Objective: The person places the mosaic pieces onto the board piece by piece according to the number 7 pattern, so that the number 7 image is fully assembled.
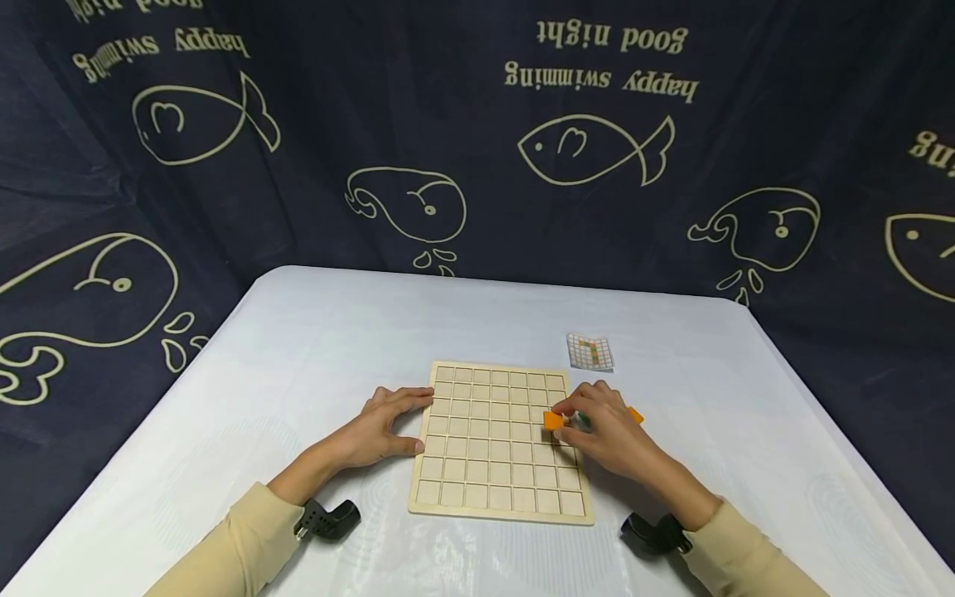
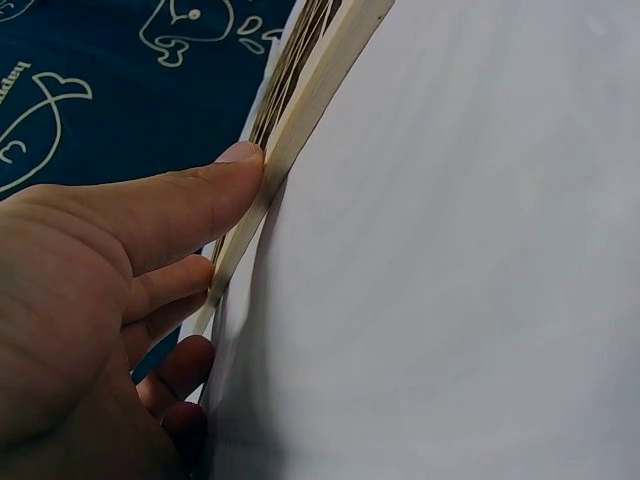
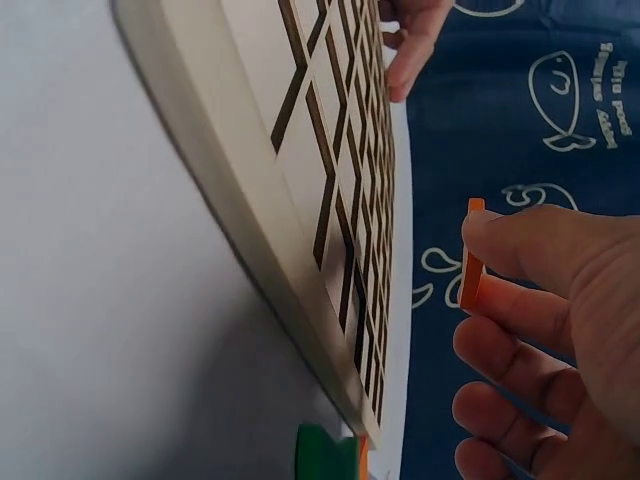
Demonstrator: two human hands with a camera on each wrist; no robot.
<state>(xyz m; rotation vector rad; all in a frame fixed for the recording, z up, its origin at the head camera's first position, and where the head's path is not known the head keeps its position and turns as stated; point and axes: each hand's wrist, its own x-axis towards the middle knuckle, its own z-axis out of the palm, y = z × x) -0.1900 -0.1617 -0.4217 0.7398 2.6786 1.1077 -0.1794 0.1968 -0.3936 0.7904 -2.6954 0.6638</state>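
Observation:
A square wooden grid board [image 1: 500, 451] lies on the white table. Along its left edge, my left hand [image 1: 376, 429] touches the rim with extended thumb and fingertips; the left wrist view shows the thumb against the board's side. Between thumb and index finger, my right hand [image 1: 610, 429] pinches a thin orange square tile [image 1: 552, 420], held over the board's right columns. The right wrist view shows this tile edge-on, above the grid. Partly hidden by the right hand are a green piece [image 3: 325, 455] close to the board's right edge and another orange piece [image 1: 635, 414].
A small paper card [image 1: 590, 352] printed with a grid and coloured squares lies beyond the board's upper right corner. A dark blue curtain [image 1: 477, 224] with fish and whale drawings hangs behind the white table [image 1: 343, 323]. Black wrist devices [image 1: 332, 520] sit at both sleeves.

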